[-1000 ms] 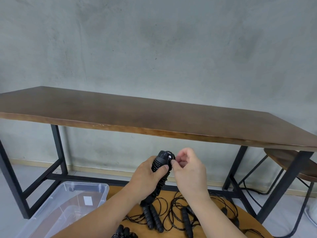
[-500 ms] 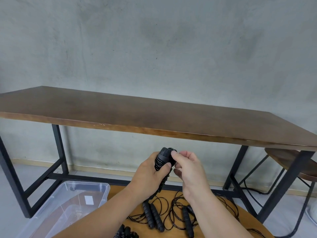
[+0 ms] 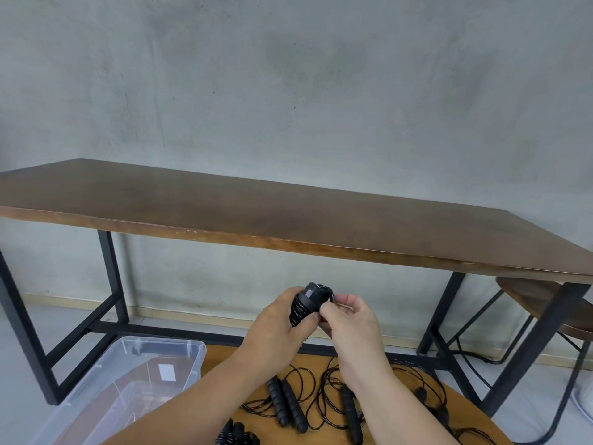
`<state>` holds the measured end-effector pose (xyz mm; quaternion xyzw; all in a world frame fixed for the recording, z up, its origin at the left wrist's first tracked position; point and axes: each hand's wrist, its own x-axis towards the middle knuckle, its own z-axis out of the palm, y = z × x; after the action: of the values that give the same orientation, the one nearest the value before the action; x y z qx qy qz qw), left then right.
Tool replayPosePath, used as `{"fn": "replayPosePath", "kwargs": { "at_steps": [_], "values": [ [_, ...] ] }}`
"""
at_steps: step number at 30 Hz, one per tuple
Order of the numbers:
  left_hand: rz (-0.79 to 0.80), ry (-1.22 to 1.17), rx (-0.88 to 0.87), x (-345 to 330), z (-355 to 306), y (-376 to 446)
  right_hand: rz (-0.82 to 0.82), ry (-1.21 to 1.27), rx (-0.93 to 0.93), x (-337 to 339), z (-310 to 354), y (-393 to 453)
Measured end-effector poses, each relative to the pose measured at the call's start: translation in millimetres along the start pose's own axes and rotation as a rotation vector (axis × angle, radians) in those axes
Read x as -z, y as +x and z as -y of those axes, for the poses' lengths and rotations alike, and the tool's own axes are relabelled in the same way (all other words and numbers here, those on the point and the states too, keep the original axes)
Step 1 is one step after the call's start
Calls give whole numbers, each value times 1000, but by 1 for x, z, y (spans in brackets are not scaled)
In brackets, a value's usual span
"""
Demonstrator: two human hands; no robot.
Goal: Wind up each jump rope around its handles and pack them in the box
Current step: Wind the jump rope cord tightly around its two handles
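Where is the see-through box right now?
In the head view, the clear plastic box sits low on the left, beside the round wooden table with the loose ropes.

Our two bare forearms and hands, seen from above

We see our left hand [image 3: 276,326] and right hand [image 3: 351,326] with no gloves, rings or watch, and both forearms come in from about 6 o'clock uncovered, with no sleeve reaching into view; short, plain nails show on our right fingers [image 3: 348,298].
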<state>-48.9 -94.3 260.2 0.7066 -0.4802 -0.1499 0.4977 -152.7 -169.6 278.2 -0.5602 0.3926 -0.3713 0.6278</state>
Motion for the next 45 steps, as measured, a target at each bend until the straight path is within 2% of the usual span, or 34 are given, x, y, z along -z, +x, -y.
{"fn": "replayPosePath", "kwargs": {
  "at_steps": [6, 9, 11, 16, 25, 27, 32, 38, 42, 45],
  "values": [
    [-44, 209, -60, -10, 1, -4, 20, -415, 74, 16, 5, 0],
    [-51, 248, -62, -15, 1, -2, 31, -632, 222, 17, 3, 1],
    [-58, 226, -37, -16, 1, 1, 51, -700, 333, 18, 0, 0],
    [-36, 153, 39, -16, 5, 6, 132, -714, 463, 26, 3, 2],
    [-16, -55, 235, -17, 6, 5, 283, -1042, 680, 28, -3, -3],
    [-35, -78, 247, -19, 3, 4, 280, -988, 657, 30, -7, 2],
    [14, -51, 210, -25, -6, 2, 244, -462, 339, 33, -10, 20],
    [27, -171, 285, -32, -11, 0, 196, -80, 120, 37, -11, 17],
    [73, -231, 340, -38, -12, -1, 125, -59, 35, 39, -24, 15],
    [125, -266, 359, -38, -19, 1, 180, -72, 14, 39, -33, 18]
  ]
}}
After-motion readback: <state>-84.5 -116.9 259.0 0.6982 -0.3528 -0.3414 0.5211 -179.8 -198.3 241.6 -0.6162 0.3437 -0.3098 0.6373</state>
